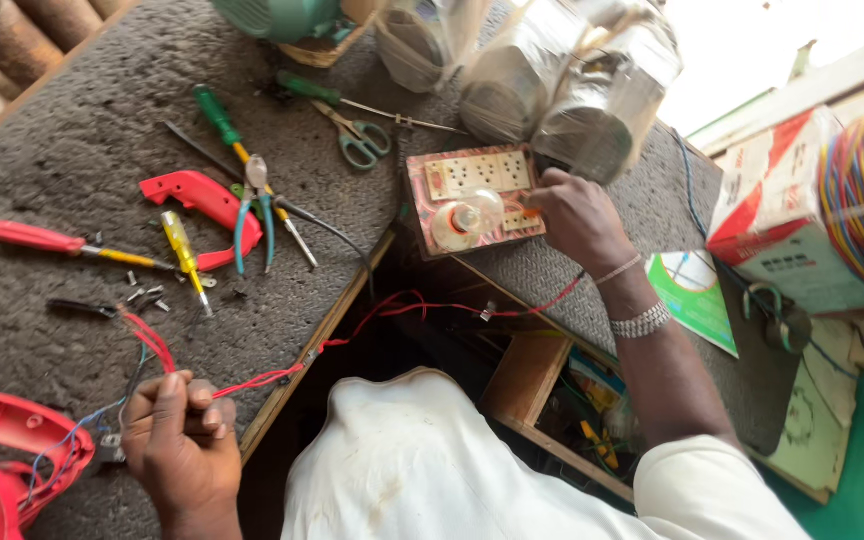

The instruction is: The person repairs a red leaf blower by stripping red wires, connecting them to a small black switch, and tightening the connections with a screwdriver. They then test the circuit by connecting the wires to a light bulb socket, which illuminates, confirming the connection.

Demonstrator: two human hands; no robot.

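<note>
Left hand [180, 437] pinching thin red wire [262, 379], right hand [574, 215] on boxy socket board [470, 199]

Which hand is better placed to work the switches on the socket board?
Right hand: it already rests on the socket board. Left hand is far off, pinching the red wire.

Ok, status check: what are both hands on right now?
Left hand pinching red wire. Right hand on socket board, by its bulb. Pliers and screwdrivers lie loose between, clear of the wire.
</note>
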